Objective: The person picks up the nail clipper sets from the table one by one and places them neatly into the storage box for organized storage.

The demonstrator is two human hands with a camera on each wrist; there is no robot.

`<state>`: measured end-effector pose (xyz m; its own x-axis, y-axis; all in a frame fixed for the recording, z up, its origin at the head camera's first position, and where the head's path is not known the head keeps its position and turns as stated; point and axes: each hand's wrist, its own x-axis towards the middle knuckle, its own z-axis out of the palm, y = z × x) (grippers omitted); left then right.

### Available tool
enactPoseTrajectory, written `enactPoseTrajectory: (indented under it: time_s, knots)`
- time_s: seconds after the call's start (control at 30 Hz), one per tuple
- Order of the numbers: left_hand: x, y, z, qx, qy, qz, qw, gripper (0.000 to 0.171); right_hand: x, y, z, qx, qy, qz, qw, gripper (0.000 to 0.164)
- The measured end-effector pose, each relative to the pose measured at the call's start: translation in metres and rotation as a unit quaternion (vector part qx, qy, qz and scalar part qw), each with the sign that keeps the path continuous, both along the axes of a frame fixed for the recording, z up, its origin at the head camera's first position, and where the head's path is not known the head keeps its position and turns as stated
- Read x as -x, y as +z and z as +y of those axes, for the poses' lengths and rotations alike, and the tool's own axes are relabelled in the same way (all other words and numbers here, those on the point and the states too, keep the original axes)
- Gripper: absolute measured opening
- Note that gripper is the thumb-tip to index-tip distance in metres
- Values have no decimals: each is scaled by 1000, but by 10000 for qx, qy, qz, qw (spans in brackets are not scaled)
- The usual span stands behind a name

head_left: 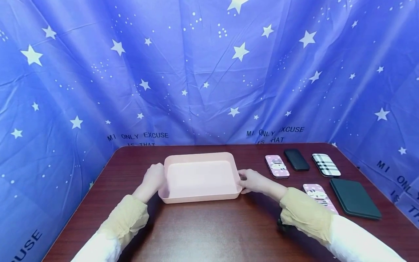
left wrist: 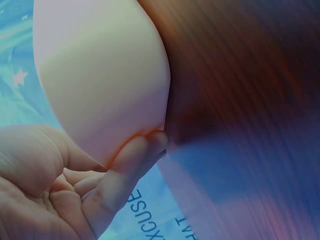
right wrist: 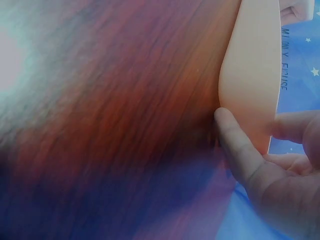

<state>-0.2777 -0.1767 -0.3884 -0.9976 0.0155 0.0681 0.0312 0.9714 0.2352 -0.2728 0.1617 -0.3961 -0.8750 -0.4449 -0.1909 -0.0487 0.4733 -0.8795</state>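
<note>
A shallow pale pink tray [head_left: 199,178] with rounded corners sits at the middle of the table, its inside bare. My left hand [head_left: 154,180] grips its left end, and the left wrist view shows the thumb and fingers [left wrist: 125,165] pinching the wall near a corner. At the opposite end, my right hand [head_left: 253,181] holds the tray's right wall. In the right wrist view one finger [right wrist: 232,132] reaches under the lower edge while the thumb [right wrist: 292,126] lies at the rim.
Right of the tray lie two pink cartoon-print cases [head_left: 277,166] [head_left: 315,193], a black case [head_left: 296,159], a plaid case [head_left: 326,165] and a larger dark green flat case [head_left: 355,198]. My right forearm partly covers the nearer pink case. A blue star-print curtain [head_left: 209,72] surrounds the brown table [head_left: 203,233].
</note>
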Motion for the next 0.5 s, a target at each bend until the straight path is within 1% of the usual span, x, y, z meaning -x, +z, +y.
enactPoseTrajectory:
  time_s: [0.07, 0.23, 0.37, 0.5]
  knots:
    - [-1, 0, 3, -10, -69, 68, 10000, 11, 0, 0, 4, -30, 29, 23, 10000, 45]
    - [-3, -1, 9, -107, -195, 201, 9996, 5, -1, -2, 12, -115, -70, 17, 9999, 45]
    - [-4, -2, 14, -124, -364, 329, 9987, 7, -4, -3, 17, -171, -156, -26, 9997, 45]
    - [-5, -4, 18, -50, -489, 347, 9982, 6, -8, -2, 25, -139, -149, -22, 9998, 47]
